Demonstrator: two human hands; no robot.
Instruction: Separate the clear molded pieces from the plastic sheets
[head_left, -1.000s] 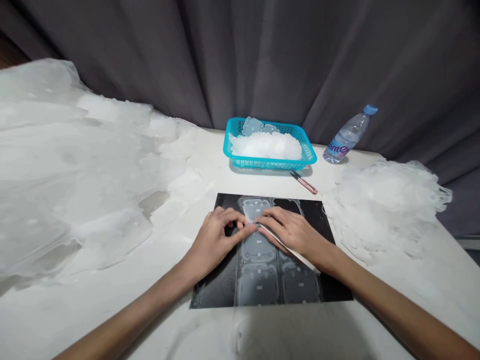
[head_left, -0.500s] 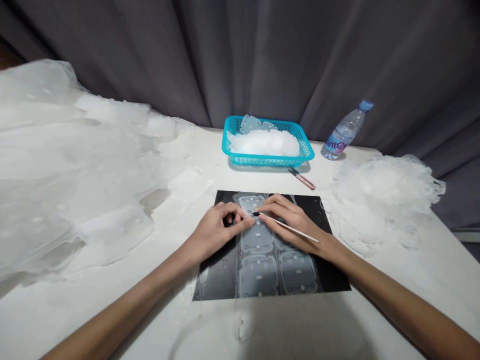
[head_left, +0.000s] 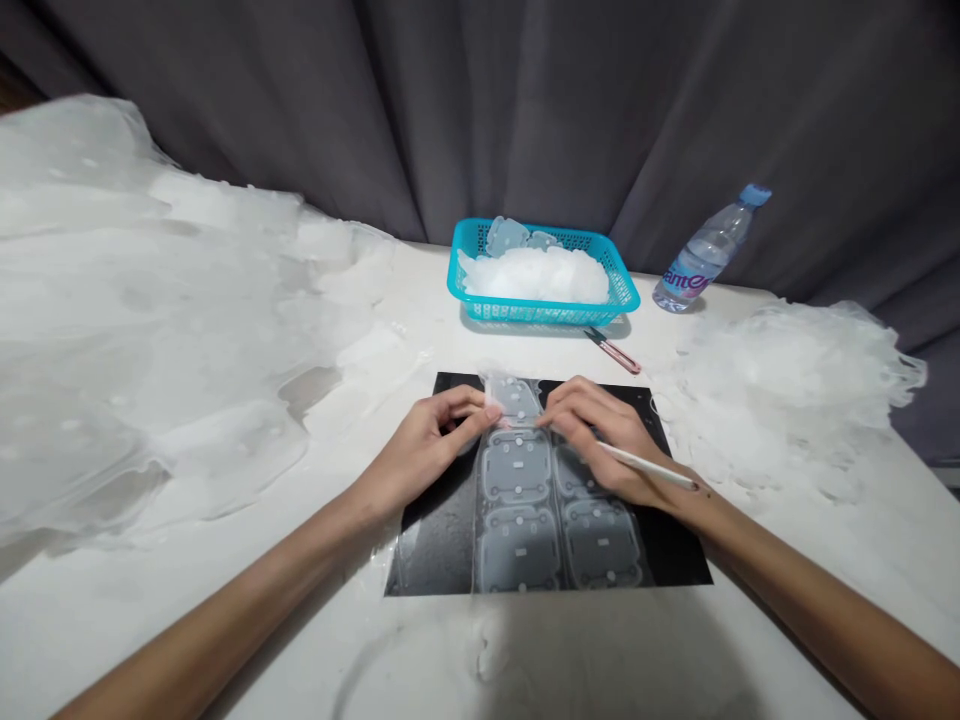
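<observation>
Progress looks partial: turquoise basket (head_left: 624,296) at twelve o'clock already holds loose pieces; several glossy rounded rectangles remain in the translucent film sheet (head_left: 525,510) on the matte black mat (head_left: 435,540); left hand (head_left: 427,450) pinches the top piece (head_left: 514,397); right hand (head_left: 600,440) touches it, gripping a white stick (head_left: 649,467); wispy scrap (head_left: 787,380) at two o'clock.

Translucent film sheet (head_left: 525,505): 2 columns of rounded-rectangle pieces, flat on black mat (head_left: 439,545). Far-left piece (head_left: 514,397): clear, near edge raised, pinched by left hand (head_left: 431,450). Thin white stick (head_left: 646,466): slanted, low over sheet, gripped in right hand (head_left: 600,440)
</observation>
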